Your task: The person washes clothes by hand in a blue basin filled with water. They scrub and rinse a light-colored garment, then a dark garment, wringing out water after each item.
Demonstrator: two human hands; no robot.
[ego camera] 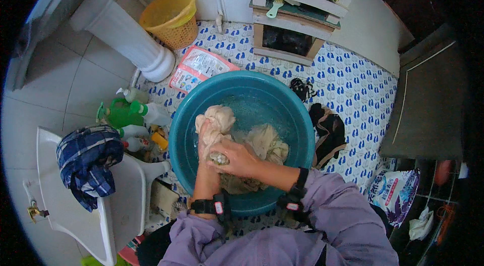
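A large teal plastic basin (302, 130) stands on the floor before me, with water in it. My left hand (206, 133) is among a wet pale pink cloth (219, 116) at the basin's left side, its fingers largely hidden by the fabric. My right hand (236, 158) is closed round a small scrubbing brush (219, 158) with pale bristles, close against the cloth and my left wrist. Beige wet fabric (266, 141) lies in the water right of my hands, and more lies beneath my right forearm.
A white chair (128, 186) at the left holds a blue plaid cloth (90, 160). Several bottles (155, 115) stand behind it. A yellow wastebasket (176, 31) and a pink-edged packet (202, 67) are beyond the basin. Dark clothes (329, 133) lie right of it.
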